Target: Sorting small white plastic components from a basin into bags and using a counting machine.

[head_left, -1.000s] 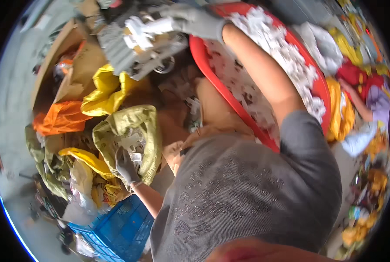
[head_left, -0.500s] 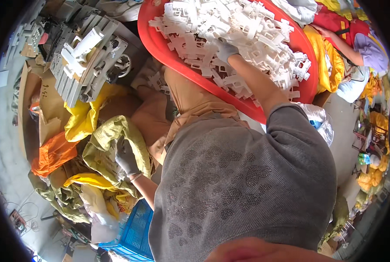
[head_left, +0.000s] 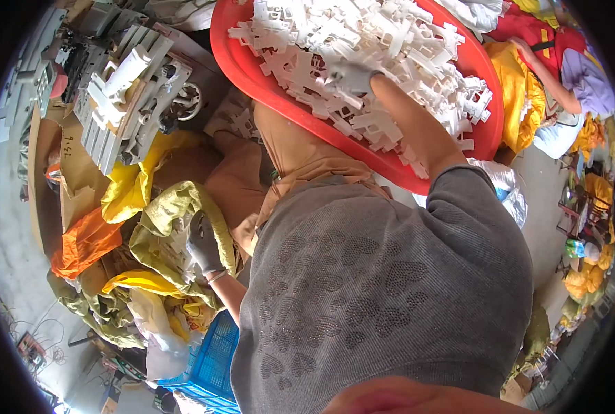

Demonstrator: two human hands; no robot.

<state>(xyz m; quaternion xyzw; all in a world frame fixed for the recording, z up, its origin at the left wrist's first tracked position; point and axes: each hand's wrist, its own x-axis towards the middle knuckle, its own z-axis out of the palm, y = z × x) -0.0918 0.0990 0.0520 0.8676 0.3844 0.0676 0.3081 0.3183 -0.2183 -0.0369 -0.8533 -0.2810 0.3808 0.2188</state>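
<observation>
My right hand (head_left: 354,77), in a grey-white glove, is over a heap of white plastic pistol-shaped parts (head_left: 390,41) in a large red tub (head_left: 490,69). Its fingers are curled and slightly blurred, closed on what looks like one white plastic part (head_left: 347,96). To the left, my gloved left hand (head_left: 205,243) is at the mouth of an olive-green woven sack (head_left: 159,221), fingers apart and pointing inward. White pieces lie in the sack beside it. No object shows in that hand, though its far side is hidden.
A grey slatted machine with a handwheel (head_left: 192,103) carries a white cylinder at upper left. Around the sack are a cardboard box (head_left: 80,165), yellow and orange bags (head_left: 87,245) and a blue crate (head_left: 211,359). Another person's arm (head_left: 549,79) reaches toward a yellow sack (head_left: 521,96).
My right hand has shifted slightly left within the heap, and its fingers now sit by a smeared white part. My left hand stays at the sack's mouth, moved only a little.
</observation>
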